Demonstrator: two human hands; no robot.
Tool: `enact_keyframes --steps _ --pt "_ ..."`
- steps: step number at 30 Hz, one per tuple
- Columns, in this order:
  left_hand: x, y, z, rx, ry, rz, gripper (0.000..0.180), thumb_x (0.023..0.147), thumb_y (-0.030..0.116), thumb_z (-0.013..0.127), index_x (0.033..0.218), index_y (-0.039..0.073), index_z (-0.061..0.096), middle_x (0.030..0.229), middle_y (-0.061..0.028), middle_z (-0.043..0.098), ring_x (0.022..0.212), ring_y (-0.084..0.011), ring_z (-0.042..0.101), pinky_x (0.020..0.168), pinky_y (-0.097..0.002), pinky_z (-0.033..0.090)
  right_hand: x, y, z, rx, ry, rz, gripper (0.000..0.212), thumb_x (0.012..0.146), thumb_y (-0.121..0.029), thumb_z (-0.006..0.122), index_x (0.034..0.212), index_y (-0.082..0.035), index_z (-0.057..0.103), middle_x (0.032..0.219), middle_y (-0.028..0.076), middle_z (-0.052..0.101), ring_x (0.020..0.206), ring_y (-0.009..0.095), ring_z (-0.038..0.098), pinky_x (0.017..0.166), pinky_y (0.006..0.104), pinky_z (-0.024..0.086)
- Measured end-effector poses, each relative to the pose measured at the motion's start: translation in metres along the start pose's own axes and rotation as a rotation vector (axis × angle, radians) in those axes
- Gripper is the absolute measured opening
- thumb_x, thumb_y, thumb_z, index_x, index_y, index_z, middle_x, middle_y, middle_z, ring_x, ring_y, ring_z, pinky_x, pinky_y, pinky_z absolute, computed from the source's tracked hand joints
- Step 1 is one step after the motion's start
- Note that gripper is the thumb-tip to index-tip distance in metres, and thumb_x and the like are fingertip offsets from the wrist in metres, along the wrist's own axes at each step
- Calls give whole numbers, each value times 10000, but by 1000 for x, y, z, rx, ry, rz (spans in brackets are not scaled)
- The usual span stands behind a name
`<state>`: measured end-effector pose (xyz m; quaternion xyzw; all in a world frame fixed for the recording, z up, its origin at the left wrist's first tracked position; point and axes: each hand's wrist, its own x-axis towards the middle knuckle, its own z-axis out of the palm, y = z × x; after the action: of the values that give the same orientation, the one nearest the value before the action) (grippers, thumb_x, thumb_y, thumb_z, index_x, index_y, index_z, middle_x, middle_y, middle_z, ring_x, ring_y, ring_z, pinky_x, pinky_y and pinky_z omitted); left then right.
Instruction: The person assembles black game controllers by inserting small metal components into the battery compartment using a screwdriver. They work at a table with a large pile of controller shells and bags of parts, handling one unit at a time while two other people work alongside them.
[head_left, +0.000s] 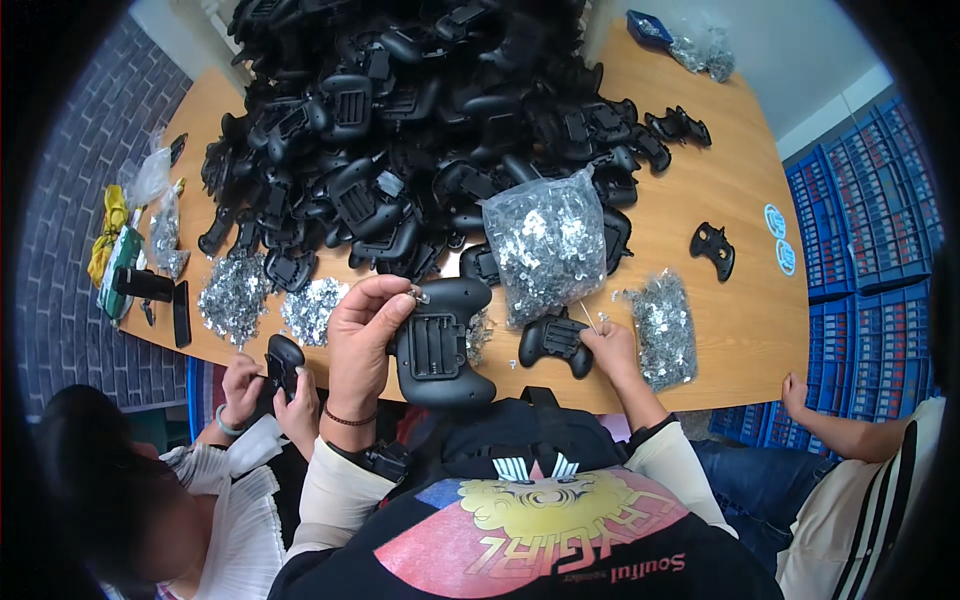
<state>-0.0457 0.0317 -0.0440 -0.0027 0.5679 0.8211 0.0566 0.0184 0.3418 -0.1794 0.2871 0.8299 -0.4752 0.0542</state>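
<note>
My left hand [366, 322], with a dark bracelet at the wrist, pinches a small metal clip [421, 297] between thumb and forefinger. Right beside it, a black game controller shell [466, 377] looks raised toward me, its open battery compartment facing up. The hand's other fingers are partly hidden, so I cannot tell how they support it. My right hand [612, 350] is closed on a thin pale stick [589, 317], its fingertips at the right edge of a second black controller shell [540, 338] on the table. Just behind that shell stands a clear bag of metal clips [550, 250].
A big heap of black controller shells [350, 110] covers the far table. Loose metal clips [232, 300] lie at left, another bag of clips [664, 330] at right. A co-worker's hands [297, 410] hold a shell at left; another person's arm [850, 435] rests at right.
</note>
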Motion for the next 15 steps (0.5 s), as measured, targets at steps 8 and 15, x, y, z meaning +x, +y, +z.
enact_keyframes --steps 8,15 --pt "0 5 14 29 -24 22 150 811 30 609 960 20 593 883 -42 632 795 -84 579 711 -186 443 5 38 -31 -150 68 -61 255 672 -259 642 688 -5 623 603 155 600 548 244 585 557 357 454" --pt "15 10 59 50 -140 -9 135 809 39 614 944 24 611 853 -7 624 758 -52 551 646 -166 408 -8 46 -23 -224 108 -207 201 719 -225 643 738 -25 649 685 212 598 670 366 595 612 423 463"
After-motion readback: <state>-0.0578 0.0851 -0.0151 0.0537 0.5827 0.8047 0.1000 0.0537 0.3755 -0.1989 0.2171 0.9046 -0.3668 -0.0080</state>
